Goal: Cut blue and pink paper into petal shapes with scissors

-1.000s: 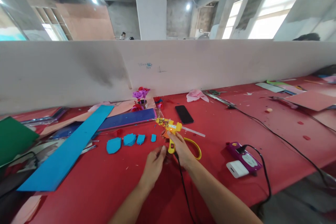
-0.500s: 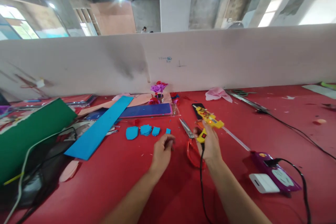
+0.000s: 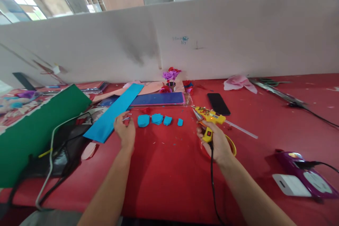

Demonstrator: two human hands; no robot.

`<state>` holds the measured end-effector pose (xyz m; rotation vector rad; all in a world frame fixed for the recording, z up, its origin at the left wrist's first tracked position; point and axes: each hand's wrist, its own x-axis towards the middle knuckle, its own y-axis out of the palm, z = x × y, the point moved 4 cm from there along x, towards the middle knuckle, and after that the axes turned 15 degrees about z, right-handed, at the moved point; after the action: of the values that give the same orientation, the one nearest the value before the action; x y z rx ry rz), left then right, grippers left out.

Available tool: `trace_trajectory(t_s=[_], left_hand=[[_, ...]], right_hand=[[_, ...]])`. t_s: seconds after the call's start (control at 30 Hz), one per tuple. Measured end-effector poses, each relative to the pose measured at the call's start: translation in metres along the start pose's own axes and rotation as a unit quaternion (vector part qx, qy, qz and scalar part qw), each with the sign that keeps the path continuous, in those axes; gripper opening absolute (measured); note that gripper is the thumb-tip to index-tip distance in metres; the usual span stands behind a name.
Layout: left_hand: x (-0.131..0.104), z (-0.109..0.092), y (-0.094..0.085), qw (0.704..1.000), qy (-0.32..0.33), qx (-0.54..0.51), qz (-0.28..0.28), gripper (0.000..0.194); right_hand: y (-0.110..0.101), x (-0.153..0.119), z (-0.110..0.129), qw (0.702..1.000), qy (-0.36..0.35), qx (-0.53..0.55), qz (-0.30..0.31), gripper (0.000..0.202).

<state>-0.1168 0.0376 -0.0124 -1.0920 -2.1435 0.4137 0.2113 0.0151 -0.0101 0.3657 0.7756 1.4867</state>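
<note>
My right hand (image 3: pixel 218 141) grips a yellow hot glue gun (image 3: pixel 212 116), its nozzle pointing left and a clear glue stick (image 3: pixel 242 129) sticking out behind. Scissors (image 3: pixel 198 114) with red-orange and yellow handles lie under this hand, partly hidden. At the left, my left hand (image 3: pixel 125 130) is beside the long blue paper strip (image 3: pixel 112 117). Its thumb and fingers are apart around thin white sticks (image 3: pixel 127 118) on the table. Between the hands lie small piles of blue cut pieces (image 3: pixel 143 120) and a single blue piece (image 3: pixel 180 122).
A black phone (image 3: pixel 218 103) lies behind the glue gun. Toward the right are a purple power strip (image 3: pixel 296 160) and a white plug (image 3: pixel 290 185). A green sheet (image 3: pixel 50 130) leans at left above cables. Paper flowers (image 3: pixel 171 75) stand by the white partition (image 3: pixel 106 49).
My left hand has moved left from the middle to the white sticks by the blue strip. The right hand still holds the glue gun. The view has tilted down.
</note>
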Motion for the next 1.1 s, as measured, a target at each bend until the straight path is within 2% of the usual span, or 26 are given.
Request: trace_trajectory(t_s=[0.1, 0.23, 0.33, 0.4, 0.53, 0.63, 0.73, 0.9, 1.0, 1.1], left_hand=[[0.006, 0.014, -0.006, 0.999, -0.026, 0.006, -0.025, 0.025], [0.006, 0.005, 0.001, 0.997, 0.007, 0.071, 0.033, 0.021], [0.008, 0.006, 0.003, 0.995, 0.005, 0.090, 0.051, 0.025], [0.013, 0.018, -0.005, 0.996, -0.031, 0.080, 0.026, 0.032], [0.025, 0.052, -0.029, 0.991, -0.107, 0.050, -0.066, 0.034], [0.028, 0.065, -0.036, 0.986, -0.140, 0.040, -0.083, 0.028], [0.027, 0.058, -0.029, 0.985, -0.126, 0.119, -0.012, 0.029], [0.026, 0.034, -0.002, 0.970, -0.057, 0.204, 0.116, 0.029], [0.040, 0.024, 0.018, 0.956, -0.015, 0.237, 0.172, 0.031], [0.060, 0.018, 0.031, 0.943, 0.012, 0.260, 0.205, 0.032]], right_hand=[[0.002, -0.001, -0.006, 0.994, -0.020, -0.103, 0.032, 0.018], [0.001, 0.000, -0.009, 0.965, -0.031, -0.249, 0.074, 0.023], [-0.003, 0.002, -0.009, 0.957, -0.033, -0.280, 0.073, 0.026], [-0.006, 0.005, -0.009, 0.957, -0.033, -0.281, 0.066, 0.028], [-0.012, 0.006, -0.005, 0.967, -0.035, -0.252, 0.035, 0.025], [-0.010, 0.002, -0.001, 0.970, -0.023, -0.241, 0.026, 0.025], [-0.006, -0.002, 0.001, 0.967, -0.015, -0.254, 0.026, 0.026], [-0.003, -0.002, -0.004, 0.944, -0.004, -0.326, 0.048, 0.033], [-0.006, -0.001, -0.009, 0.928, 0.011, -0.369, 0.051, 0.034], [-0.009, 0.001, -0.011, 0.912, 0.013, -0.405, 0.059, 0.038]])
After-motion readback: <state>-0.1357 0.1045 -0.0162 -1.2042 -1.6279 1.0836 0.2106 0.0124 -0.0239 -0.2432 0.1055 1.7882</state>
